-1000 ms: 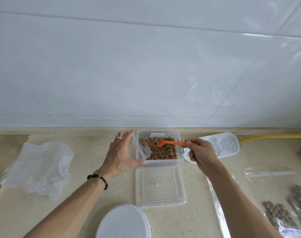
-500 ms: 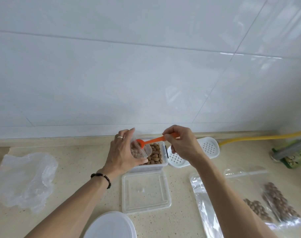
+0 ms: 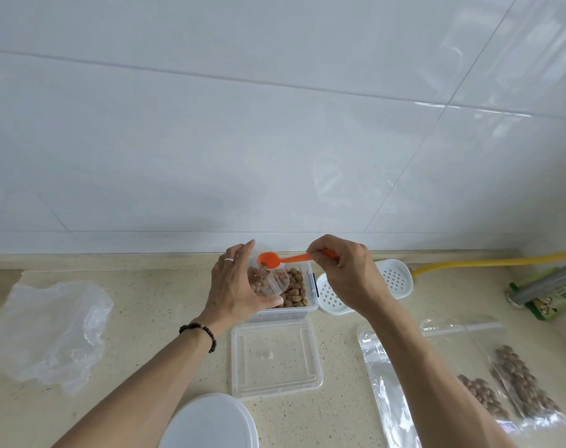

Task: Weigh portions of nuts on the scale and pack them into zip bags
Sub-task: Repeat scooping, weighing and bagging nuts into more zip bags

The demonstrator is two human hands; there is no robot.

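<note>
Left hand point(image 3: 234, 286) grips zip bag point(image 3: 268, 282) (nuts inside); right hand point(image 3: 343, 273) pinches orange spoon point(image 3: 275, 259).

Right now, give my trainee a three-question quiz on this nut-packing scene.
1. True or false: the orange spoon is in the left hand.
2. What does the left hand hold? A) clear bag of nuts B) round lid C) green packet
3. Fill in: the square clear lid lies on the ____, nearer the person than the nut box.

Key: 1 false, right hand; 2 A; 3 counter.
</note>
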